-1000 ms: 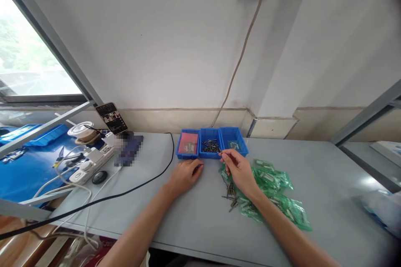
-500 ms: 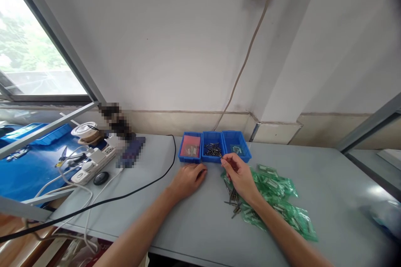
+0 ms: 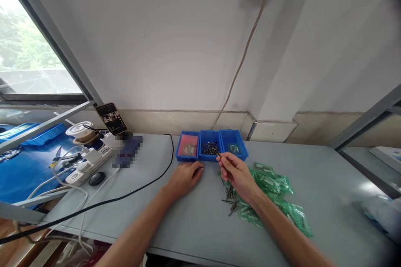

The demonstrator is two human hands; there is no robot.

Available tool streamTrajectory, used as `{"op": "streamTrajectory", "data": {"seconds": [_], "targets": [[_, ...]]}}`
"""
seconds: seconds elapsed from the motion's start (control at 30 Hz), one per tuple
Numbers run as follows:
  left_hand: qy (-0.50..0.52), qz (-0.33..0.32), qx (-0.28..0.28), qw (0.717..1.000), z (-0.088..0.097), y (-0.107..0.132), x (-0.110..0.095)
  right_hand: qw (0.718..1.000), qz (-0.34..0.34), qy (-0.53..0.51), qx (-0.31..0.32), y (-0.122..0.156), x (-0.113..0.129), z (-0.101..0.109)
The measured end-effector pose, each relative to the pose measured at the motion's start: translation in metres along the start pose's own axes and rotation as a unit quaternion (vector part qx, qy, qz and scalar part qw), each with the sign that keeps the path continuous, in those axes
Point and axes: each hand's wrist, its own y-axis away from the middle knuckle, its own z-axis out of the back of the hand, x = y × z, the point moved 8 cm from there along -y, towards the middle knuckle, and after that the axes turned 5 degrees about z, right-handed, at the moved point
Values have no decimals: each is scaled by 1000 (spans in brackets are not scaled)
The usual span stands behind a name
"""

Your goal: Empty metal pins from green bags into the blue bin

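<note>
Hardly any shift since a second ago: both hands keep their places in front of the bins, only the view has swung a little.

Grey table (image 3: 188, 229) runs along a white wall. Black cable (image 3: 125, 194) loops across its left half.

Heap of green bags (image 3: 278, 194) lies right of centre, under and beside the right forearm.

Row of three blue bins at the back, touching side by side. Left bin (image 3: 187, 158) is lined with a red sheet, middle bin (image 3: 207, 158) holds dark metal pins, right bin (image 3: 228, 137) holds a small green packet.

Left hand (image 3: 184, 176) palm down on the table just before the left bin. Fingers loosely bent, grip slack, nothing seen in it.

Right hand (image 3: 237, 174) just in front of the middle and right bins. Grip pinched shut, thumb and forefinger on one thin pin (image 3: 219, 155), its tip at the front lip of the middle bin.

Loose pins (image 3: 230, 201) scattered on the table beneath the right wrist, at the edge of the green bags
</note>
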Motion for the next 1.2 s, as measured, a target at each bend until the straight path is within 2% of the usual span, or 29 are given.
{"op": "streamTrajectory", "data": {"seconds": [0.1,0.2,0.27,0.37,0.47,0.57,0.67,0.8,0.87,1.07,1.2], "targets": [[3,4,3,1000,-1,0,1,995,-46,-91,22,3,0,-6],[1,9,4,1000,-1,1,2,992,-55,-115,24,4,1,-8],[3,11,5,1000,-1,1,3,995,-41,-91,15,3,1,-6],[9,10,6,1000,-1,1,3,1000,-8,6,-1,0,1,-2],[12,4,5,1000,-1,1,2,994,23,103,-4,-2,3,0],[6,2,9,1000,-2,1,2,988,43,149,-18,-4,4,3],[3,-9,10,1000,-2,1,0,990,27,135,-34,-5,-3,6],[12,-18,8,1000,1,1,-3,998,-36,35,-41,-6,-15,6],[15,-18,9,1000,1,1,-3,997,-52,17,-48,-6,-17,6],[26,-25,12,999,-1,1,-2,988,-60,114,-80,-8,-14,11],[29,-29,13,999,-1,1,-1,991,-28,112,-67,-8,-7,10]]}}
